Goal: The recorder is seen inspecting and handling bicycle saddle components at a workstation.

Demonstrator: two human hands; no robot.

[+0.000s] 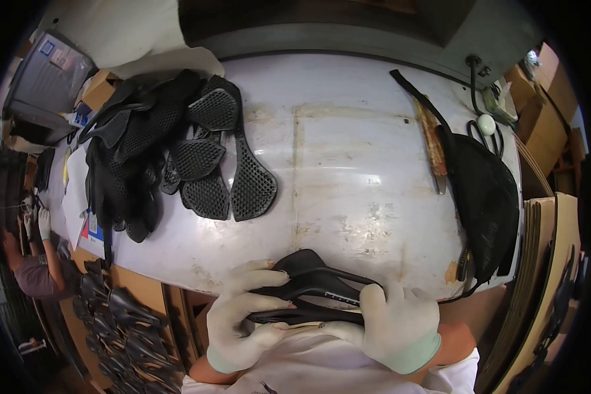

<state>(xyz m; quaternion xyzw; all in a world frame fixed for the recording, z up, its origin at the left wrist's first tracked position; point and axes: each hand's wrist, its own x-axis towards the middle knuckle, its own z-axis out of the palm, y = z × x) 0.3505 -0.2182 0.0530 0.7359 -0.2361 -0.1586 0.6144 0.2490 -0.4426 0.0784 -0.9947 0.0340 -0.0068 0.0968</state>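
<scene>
By the glossy white table point(348, 223), white-gloved left hand point(243, 315) and right hand point(400, 322) half-curl around opposite sides of a black, curved saddle point(305, 284), apparently steadying it.

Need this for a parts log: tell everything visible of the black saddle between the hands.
The black saddle looks smooth, like moulded plastic, with a rounded upper lobe and slim bars, one bearing pale marks. A thin pale strip, its nature unclear, shows along the lower edge. It is held crosswise near the table, before the white shirt. The left grip clasps its left end, the right grip its right end, hiding parts of it.
</scene>
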